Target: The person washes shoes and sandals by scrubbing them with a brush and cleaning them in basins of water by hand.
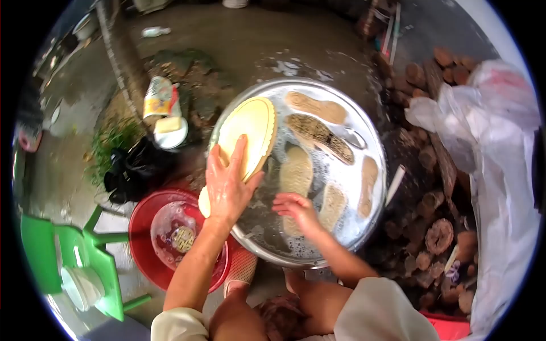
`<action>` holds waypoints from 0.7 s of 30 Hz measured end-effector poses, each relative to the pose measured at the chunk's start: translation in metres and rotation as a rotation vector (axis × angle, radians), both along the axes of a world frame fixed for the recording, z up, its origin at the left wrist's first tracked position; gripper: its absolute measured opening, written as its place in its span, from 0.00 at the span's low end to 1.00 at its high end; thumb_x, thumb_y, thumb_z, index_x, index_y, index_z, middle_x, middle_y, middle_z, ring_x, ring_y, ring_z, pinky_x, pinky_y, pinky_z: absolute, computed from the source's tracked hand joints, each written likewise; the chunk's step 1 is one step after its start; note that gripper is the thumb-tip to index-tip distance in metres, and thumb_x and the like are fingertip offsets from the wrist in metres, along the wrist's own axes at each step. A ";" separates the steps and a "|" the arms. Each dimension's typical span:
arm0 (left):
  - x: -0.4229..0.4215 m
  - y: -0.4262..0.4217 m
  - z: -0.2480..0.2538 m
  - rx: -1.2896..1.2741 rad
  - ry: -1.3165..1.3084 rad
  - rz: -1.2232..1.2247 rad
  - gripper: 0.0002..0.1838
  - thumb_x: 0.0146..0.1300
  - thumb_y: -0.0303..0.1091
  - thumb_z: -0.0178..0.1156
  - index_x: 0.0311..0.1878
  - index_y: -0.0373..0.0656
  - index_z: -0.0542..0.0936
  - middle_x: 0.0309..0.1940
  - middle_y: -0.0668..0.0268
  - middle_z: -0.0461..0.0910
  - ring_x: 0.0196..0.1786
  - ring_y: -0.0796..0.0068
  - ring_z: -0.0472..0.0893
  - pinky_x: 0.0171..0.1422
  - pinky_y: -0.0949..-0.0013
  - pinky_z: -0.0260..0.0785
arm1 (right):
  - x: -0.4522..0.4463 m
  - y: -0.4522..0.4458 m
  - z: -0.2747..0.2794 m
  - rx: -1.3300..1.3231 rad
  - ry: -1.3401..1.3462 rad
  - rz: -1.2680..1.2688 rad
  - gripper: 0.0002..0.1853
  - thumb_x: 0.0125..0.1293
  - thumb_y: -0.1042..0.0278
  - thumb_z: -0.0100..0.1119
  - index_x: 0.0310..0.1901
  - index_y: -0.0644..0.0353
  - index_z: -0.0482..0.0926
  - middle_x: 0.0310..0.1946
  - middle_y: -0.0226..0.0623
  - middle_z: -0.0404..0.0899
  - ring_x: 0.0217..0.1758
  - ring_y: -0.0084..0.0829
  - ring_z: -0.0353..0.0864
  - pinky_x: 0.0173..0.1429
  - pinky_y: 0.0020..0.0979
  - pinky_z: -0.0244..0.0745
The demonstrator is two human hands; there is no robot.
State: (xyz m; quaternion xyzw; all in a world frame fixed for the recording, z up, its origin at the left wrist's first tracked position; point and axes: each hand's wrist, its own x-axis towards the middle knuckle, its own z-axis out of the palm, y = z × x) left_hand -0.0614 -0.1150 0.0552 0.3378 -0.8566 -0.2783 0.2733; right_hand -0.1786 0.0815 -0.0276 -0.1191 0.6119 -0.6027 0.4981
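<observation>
My left hand (228, 181) lies with spread fingers on a pale yellow oval board (248, 128) with a scalloped edge, which leans over the left side of a large round metal basin (376, 136). Over the soapy water in the basin, my right hand (297, 209) is held with its fingers extended and nothing in it. Several shoe insoles are in the basin: a tan one (316, 107) at the top, a dark speckled one (320, 136) below it, a narrow brown one (368, 186) at the right, and pale ones (296, 170) near my right hand.
A red tub (143, 238) with suds stands at the lower left, beside a green chair (74, 241). Soap (168, 125) rests on a small white dish (171, 138) near a tree trunk. Stacked logs (439, 236) and plastic sheeting (500, 227) line the right side.
</observation>
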 end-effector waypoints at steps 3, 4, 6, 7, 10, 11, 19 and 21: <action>-0.022 0.002 -0.020 -0.053 -0.130 -0.013 0.47 0.52 0.41 0.75 0.75 0.59 0.63 0.64 0.35 0.62 0.65 0.36 0.67 0.68 0.47 0.63 | 0.020 0.016 -0.010 0.000 0.284 -0.031 0.12 0.71 0.79 0.49 0.50 0.64 0.81 0.45 0.39 0.84 0.47 0.30 0.84 0.52 0.29 0.77; -0.026 0.003 -0.029 -0.082 -0.139 -0.004 0.46 0.53 0.40 0.74 0.75 0.57 0.62 0.64 0.36 0.63 0.66 0.37 0.66 0.69 0.47 0.61 | 0.019 0.023 -0.006 0.033 0.422 0.037 0.12 0.69 0.80 0.50 0.48 0.63 0.82 0.44 0.39 0.84 0.46 0.30 0.84 0.51 0.29 0.77; -0.028 0.007 -0.038 -0.171 -0.234 0.005 0.46 0.57 0.39 0.71 0.77 0.54 0.59 0.70 0.40 0.59 0.72 0.41 0.61 0.75 0.47 0.54 | 0.009 0.029 -0.001 0.042 0.782 0.059 0.11 0.62 0.83 0.55 0.41 0.61 0.84 0.39 0.41 0.84 0.44 0.32 0.84 0.46 0.31 0.77; -0.026 0.012 -0.043 -0.198 -0.328 -0.058 0.47 0.57 0.39 0.70 0.78 0.54 0.57 0.72 0.41 0.57 0.74 0.41 0.59 0.76 0.47 0.52 | 0.001 0.032 0.000 0.122 0.876 -0.020 0.11 0.61 0.83 0.55 0.41 0.61 0.84 0.39 0.42 0.83 0.44 0.35 0.83 0.47 0.33 0.76; -0.022 0.025 -0.067 -0.296 -0.543 -0.181 0.51 0.57 0.38 0.69 0.80 0.54 0.50 0.76 0.43 0.53 0.78 0.44 0.53 0.77 0.46 0.49 | -0.026 0.045 -0.010 0.291 1.140 -0.239 0.12 0.57 0.83 0.57 0.42 0.59 0.83 0.39 0.42 0.82 0.45 0.43 0.81 0.52 0.40 0.74; -0.024 0.027 -0.073 -0.265 -0.560 -0.183 0.52 0.57 0.38 0.70 0.80 0.53 0.49 0.76 0.43 0.52 0.79 0.44 0.53 0.77 0.46 0.49 | -0.037 0.049 -0.016 0.301 1.234 -0.302 0.13 0.56 0.83 0.57 0.42 0.59 0.82 0.40 0.42 0.82 0.46 0.45 0.80 0.55 0.42 0.73; -0.033 0.038 -0.136 -0.047 -0.584 -0.179 0.56 0.54 0.26 0.65 0.80 0.47 0.41 0.78 0.42 0.45 0.76 0.38 0.55 0.76 0.47 0.54 | -0.083 0.043 -0.006 0.413 1.370 -0.238 0.25 0.57 0.77 0.61 0.59 0.56 0.74 0.63 0.45 0.70 0.68 0.48 0.66 0.71 0.44 0.63; -0.032 0.035 -0.118 0.258 -0.502 -0.229 0.56 0.53 0.22 0.63 0.80 0.47 0.40 0.78 0.41 0.44 0.75 0.35 0.57 0.76 0.48 0.55 | -0.120 0.028 0.012 0.401 1.430 -0.268 0.29 0.56 0.75 0.63 0.62 0.56 0.71 0.65 0.47 0.68 0.71 0.49 0.64 0.73 0.46 0.60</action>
